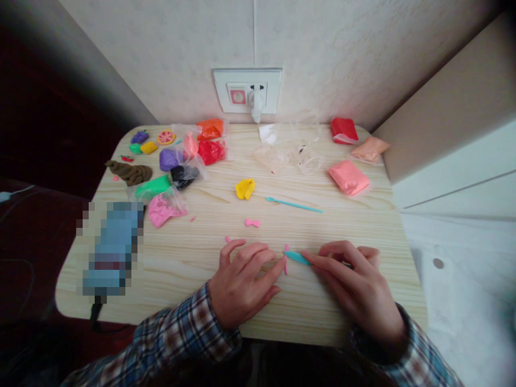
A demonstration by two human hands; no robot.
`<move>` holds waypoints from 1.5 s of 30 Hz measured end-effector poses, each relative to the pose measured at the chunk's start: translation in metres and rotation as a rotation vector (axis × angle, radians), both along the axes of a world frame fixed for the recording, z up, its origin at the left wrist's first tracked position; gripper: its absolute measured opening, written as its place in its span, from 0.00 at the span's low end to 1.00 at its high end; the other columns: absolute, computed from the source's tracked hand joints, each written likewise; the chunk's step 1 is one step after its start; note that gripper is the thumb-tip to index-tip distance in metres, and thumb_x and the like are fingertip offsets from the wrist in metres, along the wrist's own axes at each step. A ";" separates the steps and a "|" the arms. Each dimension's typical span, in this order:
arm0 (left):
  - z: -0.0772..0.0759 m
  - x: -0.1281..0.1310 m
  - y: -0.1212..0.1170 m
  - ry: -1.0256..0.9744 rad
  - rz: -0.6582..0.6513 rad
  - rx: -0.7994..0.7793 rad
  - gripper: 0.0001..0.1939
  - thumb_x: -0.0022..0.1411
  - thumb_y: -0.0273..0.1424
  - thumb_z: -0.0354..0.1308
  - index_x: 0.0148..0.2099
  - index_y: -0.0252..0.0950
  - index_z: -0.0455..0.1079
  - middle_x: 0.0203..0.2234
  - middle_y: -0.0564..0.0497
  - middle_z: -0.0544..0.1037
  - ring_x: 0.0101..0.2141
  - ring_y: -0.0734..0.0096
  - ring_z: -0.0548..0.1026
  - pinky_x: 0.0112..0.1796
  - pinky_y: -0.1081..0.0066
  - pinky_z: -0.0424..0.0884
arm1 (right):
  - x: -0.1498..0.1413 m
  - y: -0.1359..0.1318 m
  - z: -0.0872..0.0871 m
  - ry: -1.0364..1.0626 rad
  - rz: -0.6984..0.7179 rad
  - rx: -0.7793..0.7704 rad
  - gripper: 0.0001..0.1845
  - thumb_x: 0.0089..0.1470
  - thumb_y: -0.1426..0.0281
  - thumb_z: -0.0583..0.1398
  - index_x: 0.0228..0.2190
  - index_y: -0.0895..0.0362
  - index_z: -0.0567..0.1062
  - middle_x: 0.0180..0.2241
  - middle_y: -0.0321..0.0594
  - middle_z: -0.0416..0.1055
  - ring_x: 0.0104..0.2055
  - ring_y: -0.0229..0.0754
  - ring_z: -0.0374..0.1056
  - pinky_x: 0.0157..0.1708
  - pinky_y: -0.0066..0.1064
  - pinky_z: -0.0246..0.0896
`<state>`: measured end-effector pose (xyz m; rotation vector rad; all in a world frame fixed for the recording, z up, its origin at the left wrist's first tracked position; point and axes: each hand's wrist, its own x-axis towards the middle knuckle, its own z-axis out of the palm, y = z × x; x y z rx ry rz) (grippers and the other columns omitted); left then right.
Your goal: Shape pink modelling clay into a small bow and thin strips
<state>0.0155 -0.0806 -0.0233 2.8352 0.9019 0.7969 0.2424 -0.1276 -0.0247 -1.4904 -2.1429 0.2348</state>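
Observation:
My right hand point(358, 285) grips a light-blue modelling knife point(298, 258), its blade pointing left. The tip lies on a thin strip of pink clay point(286, 267) on the table. My left hand point(246, 279) rests just to the left with fingers apart, its index fingertip at the strip's edge. Beyond the hands lies a small pink bow-shaped piece point(252, 223). Another bit of pink clay point(228, 239) pokes out past my left fingers, mostly hidden. Farther back are a yellow clay piece point(245, 189) and a thin blue modelling stick point(296, 205).
Bagged clay in several colours, including pink point(162, 209) and green point(153, 187), sits at left near a brown coiled clay lump point(131, 173). A blurred-out phone point(115, 247) lies front left. More packets, one salmon point(349, 177), lie back right. Clear wrappers point(286, 158) lie near the wall socket point(248, 91).

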 end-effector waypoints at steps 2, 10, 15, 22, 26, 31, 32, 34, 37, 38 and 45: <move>0.000 0.000 0.000 -0.016 -0.004 0.008 0.13 0.63 0.32 0.51 0.48 0.38 0.72 0.36 0.48 0.77 0.44 0.64 0.68 0.52 0.58 0.56 | 0.000 0.000 0.000 -0.002 0.002 -0.010 0.16 0.61 0.73 0.52 0.48 0.50 0.72 0.36 0.38 0.69 0.37 0.37 0.67 0.36 0.35 0.48; 0.000 0.001 -0.001 -0.071 -0.032 0.026 0.11 0.64 0.31 0.51 0.45 0.37 0.72 0.34 0.49 0.77 0.42 0.66 0.69 0.51 0.60 0.56 | 0.001 -0.001 0.001 -0.001 0.030 -0.013 0.17 0.61 0.73 0.52 0.48 0.50 0.72 0.37 0.38 0.69 0.35 0.36 0.67 0.36 0.35 0.48; 0.001 0.002 -0.001 -0.086 -0.045 0.019 0.11 0.64 0.30 0.52 0.45 0.37 0.73 0.34 0.50 0.77 0.42 0.66 0.69 0.50 0.59 0.56 | 0.001 -0.001 0.001 -0.024 0.041 -0.022 0.17 0.62 0.73 0.51 0.50 0.51 0.70 0.37 0.39 0.69 0.36 0.36 0.67 0.36 0.35 0.47; 0.003 0.002 -0.001 -0.114 -0.052 0.037 0.10 0.63 0.28 0.51 0.43 0.37 0.73 0.31 0.51 0.77 0.40 0.68 0.69 0.50 0.60 0.57 | 0.002 -0.005 0.000 0.001 0.056 -0.019 0.15 0.60 0.74 0.53 0.46 0.53 0.73 0.36 0.38 0.69 0.37 0.36 0.67 0.36 0.34 0.47; 0.003 0.001 -0.001 -0.119 -0.064 0.029 0.10 0.63 0.27 0.51 0.43 0.36 0.73 0.31 0.50 0.77 0.40 0.67 0.69 0.49 0.60 0.57 | 0.002 -0.006 -0.001 -0.018 0.055 -0.026 0.15 0.61 0.74 0.52 0.46 0.53 0.72 0.37 0.38 0.68 0.38 0.37 0.66 0.36 0.34 0.46; 0.003 0.002 -0.001 -0.126 -0.075 0.039 0.10 0.63 0.27 0.51 0.42 0.36 0.73 0.31 0.51 0.77 0.40 0.68 0.69 0.49 0.61 0.57 | 0.002 -0.008 -0.001 -0.009 0.052 -0.008 0.14 0.62 0.71 0.50 0.45 0.53 0.73 0.36 0.38 0.68 0.37 0.36 0.66 0.37 0.34 0.46; 0.003 0.002 -0.001 -0.126 -0.078 0.039 0.10 0.63 0.27 0.51 0.42 0.36 0.73 0.31 0.51 0.77 0.40 0.68 0.69 0.49 0.61 0.57 | 0.002 -0.008 -0.001 -0.010 0.045 -0.010 0.14 0.63 0.71 0.50 0.45 0.53 0.73 0.36 0.38 0.69 0.36 0.36 0.66 0.36 0.34 0.46; 0.003 0.002 -0.001 -0.136 -0.082 0.039 0.10 0.62 0.26 0.51 0.41 0.36 0.73 0.30 0.51 0.77 0.40 0.68 0.69 0.49 0.60 0.57 | 0.002 -0.009 -0.001 -0.013 0.042 -0.015 0.15 0.63 0.71 0.50 0.45 0.53 0.73 0.36 0.38 0.68 0.36 0.36 0.66 0.36 0.34 0.46; 0.004 0.002 -0.002 -0.136 -0.093 0.039 0.10 0.62 0.26 0.51 0.41 0.36 0.73 0.30 0.51 0.77 0.39 0.68 0.69 0.48 0.60 0.58 | 0.003 -0.010 -0.001 -0.002 0.073 -0.018 0.15 0.62 0.72 0.50 0.47 0.54 0.72 0.36 0.38 0.68 0.37 0.36 0.66 0.36 0.34 0.46; 0.004 0.001 -0.002 -0.137 -0.095 0.042 0.10 0.62 0.26 0.51 0.41 0.35 0.73 0.30 0.51 0.77 0.39 0.68 0.69 0.48 0.60 0.58 | 0.003 -0.010 -0.001 0.001 0.086 -0.022 0.15 0.62 0.73 0.50 0.47 0.54 0.72 0.37 0.38 0.68 0.37 0.36 0.66 0.36 0.34 0.46; 0.002 0.001 -0.002 -0.148 -0.110 0.050 0.10 0.61 0.26 0.51 0.40 0.35 0.73 0.30 0.51 0.77 0.39 0.68 0.70 0.48 0.60 0.59 | 0.006 -0.012 -0.002 0.004 0.099 -0.029 0.15 0.62 0.73 0.51 0.47 0.53 0.71 0.37 0.38 0.68 0.38 0.36 0.66 0.36 0.34 0.46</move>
